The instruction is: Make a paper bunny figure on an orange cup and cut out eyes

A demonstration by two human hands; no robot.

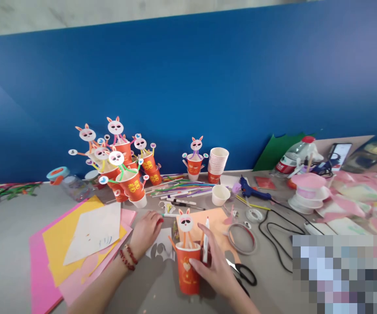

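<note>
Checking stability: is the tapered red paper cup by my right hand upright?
Upright: the red paper cup stands with its rim uppermost.

Blue panel (188, 87) behind a grey tabletop (5, 244), pale mottled surface (77, 13) beyond

smooth paper cup (186, 275), matt paper sheets (92, 233), glossy plastic bottle (293, 158), metal scissor blades (231, 263)

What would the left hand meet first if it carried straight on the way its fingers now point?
Probably the teal-tipped white pen just beyond the left hand's fingertips, though depth is unclear and they may already touch.
</note>
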